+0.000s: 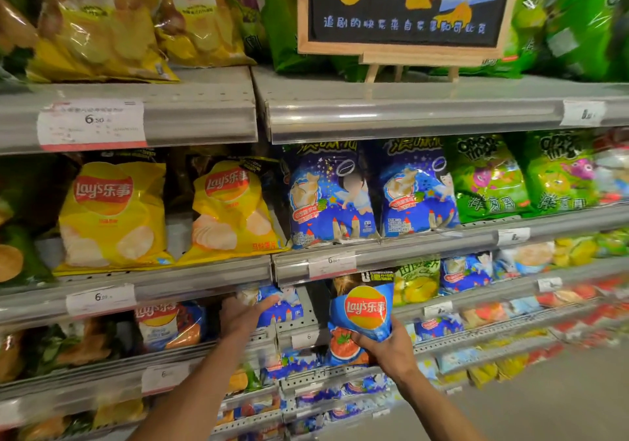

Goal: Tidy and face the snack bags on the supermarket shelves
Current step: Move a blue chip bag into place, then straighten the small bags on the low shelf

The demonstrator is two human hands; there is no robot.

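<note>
My right hand (pixel 388 350) grips the lower part of a blue Lay's chip bag (pixel 365 311) and holds it upright in front of the third shelf. My left hand (pixel 243 314) reaches into that same shelf and rests on a blue-and-white snack bag (pixel 277 306) standing there; its fingers wrap the bag's left edge. Between the two bags a patch of bare perforated shelf (pixel 308 314) shows.
Yellow Lay's bags (pixel 114 212) and blue cartoon bags (pixel 332 195) fill the shelf above, green bags (pixel 490 178) to their right. A wooden-framed chalkboard sign (pixel 405 8) stands on the top shelf. Price-tag rails (pixel 330 265) front each shelf. More snack bags sit on lower shelves.
</note>
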